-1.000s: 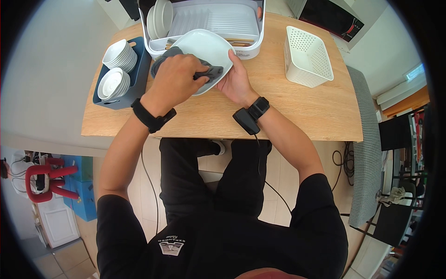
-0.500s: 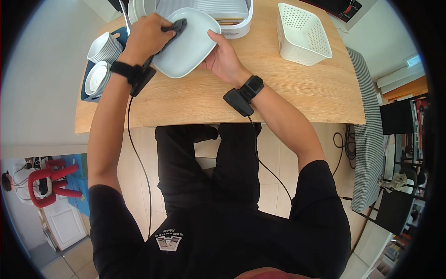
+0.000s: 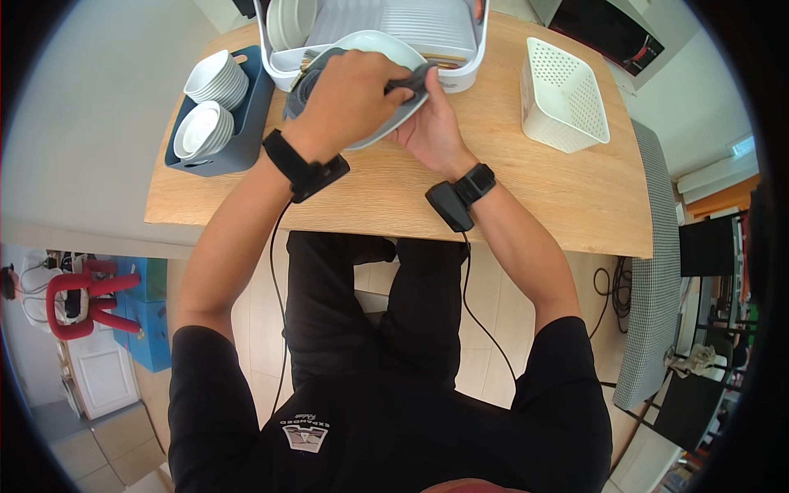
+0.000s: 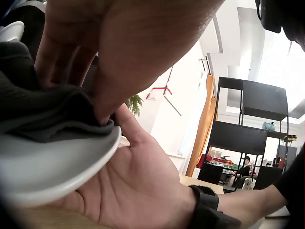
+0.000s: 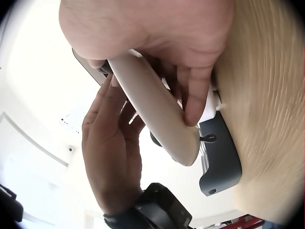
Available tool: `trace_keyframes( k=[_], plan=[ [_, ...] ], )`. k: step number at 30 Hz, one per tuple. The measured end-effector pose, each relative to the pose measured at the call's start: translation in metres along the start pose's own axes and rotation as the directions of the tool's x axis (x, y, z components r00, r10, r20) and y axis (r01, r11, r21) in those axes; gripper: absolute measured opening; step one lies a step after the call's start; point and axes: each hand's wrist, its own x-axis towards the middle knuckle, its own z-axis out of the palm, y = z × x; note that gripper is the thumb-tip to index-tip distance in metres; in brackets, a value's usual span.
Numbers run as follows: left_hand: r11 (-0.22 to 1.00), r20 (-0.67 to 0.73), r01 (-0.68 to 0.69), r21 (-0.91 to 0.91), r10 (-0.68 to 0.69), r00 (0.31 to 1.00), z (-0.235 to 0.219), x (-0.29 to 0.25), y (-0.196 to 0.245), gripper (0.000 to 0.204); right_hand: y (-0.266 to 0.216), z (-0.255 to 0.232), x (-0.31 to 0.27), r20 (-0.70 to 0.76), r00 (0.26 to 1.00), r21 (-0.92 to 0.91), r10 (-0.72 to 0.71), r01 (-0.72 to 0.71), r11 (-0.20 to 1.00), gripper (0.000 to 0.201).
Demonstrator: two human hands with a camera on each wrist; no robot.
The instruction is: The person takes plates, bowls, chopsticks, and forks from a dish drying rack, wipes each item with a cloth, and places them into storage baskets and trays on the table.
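Note:
My left hand [image 3: 349, 99] grips a dark grey cloth [image 3: 306, 89] and presses it against the upper face of a white plate [image 3: 393, 49]. In the left wrist view the bunched cloth [image 4: 47, 112] reaches close to the plate's rim [image 4: 90, 176]. My right hand [image 3: 436, 127] holds the plate by its right edge, thumb on top near the cloth and fingers beneath. The right wrist view shows the plate's pale underside [image 5: 152, 102] tilted, with fingers [image 5: 198, 95] against it. Much of the plate's face is hidden behind the left hand and cloth.
Just beyond the plate stands a white dish rack [image 3: 464, 76] with plates [image 3: 292, 20] upright at its left. A blue-grey bin [image 3: 255, 115] to the left holds stacked white bowls [image 3: 205, 127]. On the right is a white perforated basket [image 3: 567, 123]. Cables [image 3: 468, 287] hang from both wrists.
The left hand wipes the cloth across the plate, over to its left side at half a second ago and now back near the right rim. The plate's tilt changes in the right hand's hold.

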Motion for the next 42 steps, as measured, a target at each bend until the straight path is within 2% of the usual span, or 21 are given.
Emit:
trace_keyframes(
  k=[2, 5, 9, 12, 16, 21, 25, 34, 42],
  plan=[
    [0.999, 0.014, 0.045, 0.011, -0.045, 0.999, -0.005, -0.01, 0.005, 0.019, -0.001, 0.004, -0.002, -0.007, 0.999, 0.095, 0.035, -0.035, 0.995, 0.062],
    [1.0, -0.02, -0.02, 0.01, 0.021, 1.0, -0.008, -0.028, 0.005, 0.019, 0.001, 0.011, -0.004, -0.03, 0.998, 0.066, 0.05, -0.048, 0.997, 0.067],
    [0.999, 0.041, 0.033, -0.03, -0.031, 0.999, -0.013, -0.047, 0.004, 0.02, 0.0, 0.011, -0.003, -0.084, 0.995, 0.007, 0.054, -0.054, 0.999, 0.072],
    [0.997, 0.021, 0.051, -0.051, -0.05, 0.999, -0.017, -0.058, 0.002, 0.017, 0.001, 0.011, -0.002, -0.072, 0.996, -0.016, 0.047, -0.048, 0.999, 0.073],
    [0.997, 0.039, 0.073, 0.022, -0.074, 0.996, -0.022, -0.065, -0.002, 0.021, 0.0, 0.01, -0.003, -0.114, 0.993, -0.077, 0.034, -0.043, 0.996, 0.072],
    [0.977, 0.049, 0.201, 0.074, -0.205, 0.977, -0.026, -0.063, -0.017, 0.024, 0.002, 0.008, -0.001, -0.109, 0.994, -0.11, 0.006, -0.018, 0.994, 0.072],
    [0.967, 0.039, 0.236, 0.101, -0.241, 0.97, -0.026, -0.061, -0.034, 0.025, 0.002, 0.01, -0.002, -0.121, 0.993, -0.157, -0.005, -0.014, 0.987, 0.071],
    [0.952, -0.085, 0.283, 0.116, -0.275, 0.958, -0.011, -0.042, -0.06, 0.023, 0.001, 0.008, -0.002, -0.074, 0.996, -0.255, 0.039, -0.057, 0.965, 0.072],
    [0.958, -0.259, 0.267, 0.102, -0.234, 0.937, 0.003, -0.009, -0.046, 0.022, 0.004, -0.006, -0.004, -0.024, 0.997, -0.398, 0.07, -0.074, 0.914, 0.072]
  ],
)
